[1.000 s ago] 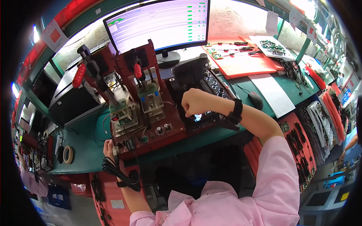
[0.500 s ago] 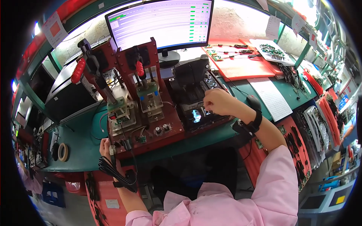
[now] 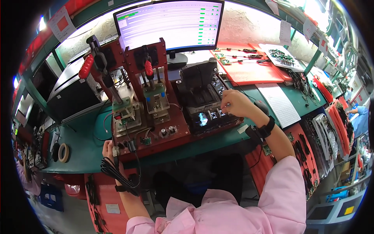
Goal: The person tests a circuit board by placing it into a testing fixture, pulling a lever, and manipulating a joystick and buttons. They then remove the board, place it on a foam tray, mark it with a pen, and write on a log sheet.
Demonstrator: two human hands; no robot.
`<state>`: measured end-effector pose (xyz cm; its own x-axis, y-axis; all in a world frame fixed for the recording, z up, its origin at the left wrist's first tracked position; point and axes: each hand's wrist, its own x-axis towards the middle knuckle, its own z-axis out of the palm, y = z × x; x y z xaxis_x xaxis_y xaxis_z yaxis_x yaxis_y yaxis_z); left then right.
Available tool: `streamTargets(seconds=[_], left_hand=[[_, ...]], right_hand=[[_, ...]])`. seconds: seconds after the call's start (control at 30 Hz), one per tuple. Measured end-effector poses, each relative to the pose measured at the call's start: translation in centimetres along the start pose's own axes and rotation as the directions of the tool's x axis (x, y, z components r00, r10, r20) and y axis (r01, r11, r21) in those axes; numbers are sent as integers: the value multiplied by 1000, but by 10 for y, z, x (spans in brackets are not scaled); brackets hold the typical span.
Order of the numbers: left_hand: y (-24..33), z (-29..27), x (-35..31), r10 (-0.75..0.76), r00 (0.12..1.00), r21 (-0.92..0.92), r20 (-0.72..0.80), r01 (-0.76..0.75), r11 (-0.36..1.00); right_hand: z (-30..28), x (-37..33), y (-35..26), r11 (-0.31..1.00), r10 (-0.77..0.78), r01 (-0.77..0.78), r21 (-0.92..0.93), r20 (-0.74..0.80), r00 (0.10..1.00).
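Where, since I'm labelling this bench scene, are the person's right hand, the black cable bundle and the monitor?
Right hand [image 3: 238, 103]: head view, back of the hand.
Black cable bundle [image 3: 113, 171]: head view, its looped strands.
Monitor [image 3: 169, 27]: head view, middle of the screen.

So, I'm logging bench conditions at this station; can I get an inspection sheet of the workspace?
Surface: green bench, partly covered by equipment.
Work items: red fixture with two red-handled clamps; black box beside it, its small display lit.
Clutter: tape roll at left; paper sheet at right.
Grips: left grip at the fixture's near left corner, contents unclear; right grip at the box's right side, contact unclear.
Cables: coiled black cable near the left grip; more black cables on red foam.
Surroundings: lit monitor behind; person in blue far right.
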<state>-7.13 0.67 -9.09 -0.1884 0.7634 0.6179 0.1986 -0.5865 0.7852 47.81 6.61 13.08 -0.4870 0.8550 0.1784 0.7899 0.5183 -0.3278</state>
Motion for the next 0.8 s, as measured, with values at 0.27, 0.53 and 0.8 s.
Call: streamTargets(seconds=[0.27,0.53,0.8], left_hand=[[22,12,29,-350,937,-37,-4,349,936],[16,20,31,-321,941,-109,-112,309,945],[37,38,31,-402,906,-153,-130,382,911]], right_hand=[[-12,-18,8,999,-31,30,-12,-66,997],[-13,-11,24,999,-31,31,-40,10,999],[-5,1,27,999,19,-21,-34,-56,998]])
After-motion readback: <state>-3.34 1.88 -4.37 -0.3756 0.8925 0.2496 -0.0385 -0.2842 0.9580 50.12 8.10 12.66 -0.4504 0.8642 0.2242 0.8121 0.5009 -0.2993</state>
